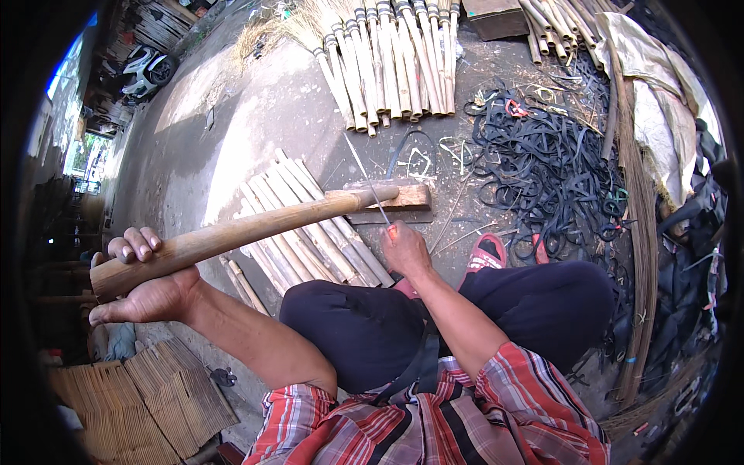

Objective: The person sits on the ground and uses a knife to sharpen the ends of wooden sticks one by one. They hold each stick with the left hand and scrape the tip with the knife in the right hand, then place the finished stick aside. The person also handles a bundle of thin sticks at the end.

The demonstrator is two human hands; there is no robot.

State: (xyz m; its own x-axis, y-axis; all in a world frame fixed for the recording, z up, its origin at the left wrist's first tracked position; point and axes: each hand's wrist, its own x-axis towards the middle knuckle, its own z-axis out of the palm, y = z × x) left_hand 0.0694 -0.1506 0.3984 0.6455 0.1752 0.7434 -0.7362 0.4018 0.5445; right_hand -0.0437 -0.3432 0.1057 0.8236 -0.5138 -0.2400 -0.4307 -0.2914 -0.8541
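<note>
My left hand (159, 297) is wrapped round the thick near end of a bamboo pole (256, 231), thumb below and fingers over the top. The pole slants away to the right, its thin far end resting on a wooden block (415, 198). In my right hand (408, 251), closed on an orange handle, is a long thin blade (361, 166) seen nearly edge-on; whether it is a saw or a knife I cannot tell. The blade crosses the pole close to its far end. Beneath the pole, several cut bamboo lengths (329, 242) lie side by side on the ground.
Brooms with bamboo handles (387, 70) lie at the far middle. A tangle of black strips (535, 155) spreads on the right, beside a long bundle of thin sticks (642, 256). A slatted mat (147, 403) is at the lower left, a motorbike (149, 74) at far left.
</note>
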